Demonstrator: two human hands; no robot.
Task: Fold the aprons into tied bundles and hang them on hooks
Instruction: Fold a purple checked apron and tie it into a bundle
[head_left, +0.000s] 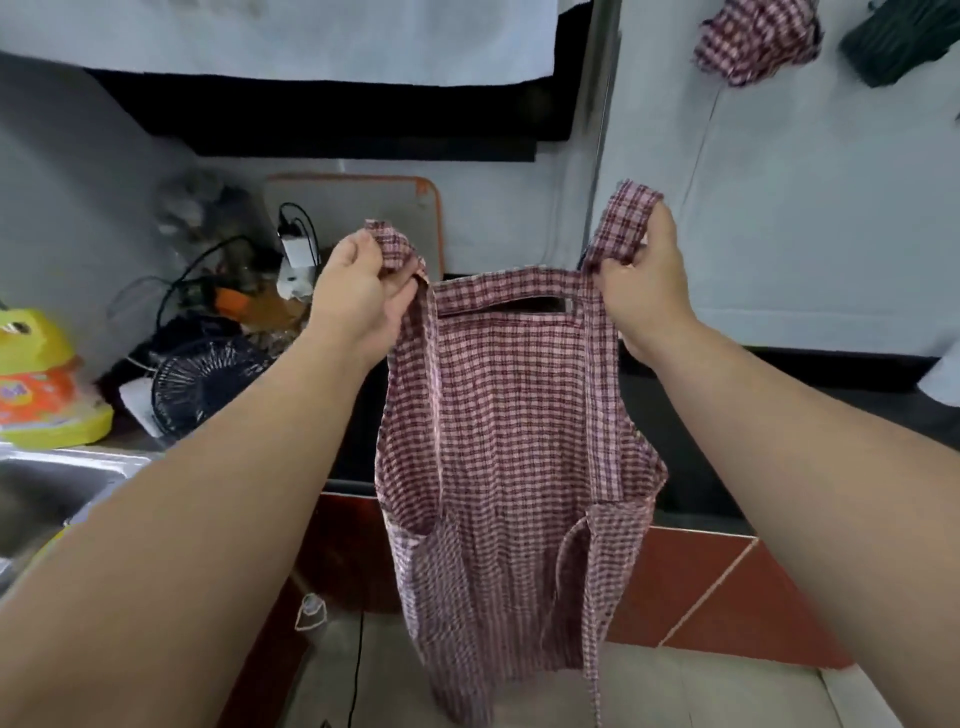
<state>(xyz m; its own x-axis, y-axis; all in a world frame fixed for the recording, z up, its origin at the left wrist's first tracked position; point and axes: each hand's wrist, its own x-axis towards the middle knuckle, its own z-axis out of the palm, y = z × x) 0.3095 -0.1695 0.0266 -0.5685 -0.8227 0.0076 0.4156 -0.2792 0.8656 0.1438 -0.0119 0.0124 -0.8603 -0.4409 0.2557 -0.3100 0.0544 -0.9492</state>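
Note:
A red-and-white checked apron (514, 441) hangs open in front of me, its lower part and ties dangling toward the floor. My left hand (358, 291) grips the left shoulder strap at the top. My right hand (644, 280) pinches the right shoulder strap, which loops over my fingers. High on the white wall at the upper right hangs a checked tied bundle (758, 39), and beside it a dark green bundle (898, 41). The hooks behind them are hidden.
A dark counter (779, 410) runs below the wall. On its left lie a small black fan (208, 384), cables with a white charger (296, 249), a grey cutting board (353, 218), a yellow bag (36, 379) and a steel sink (52, 483). Red tiles face the counter front.

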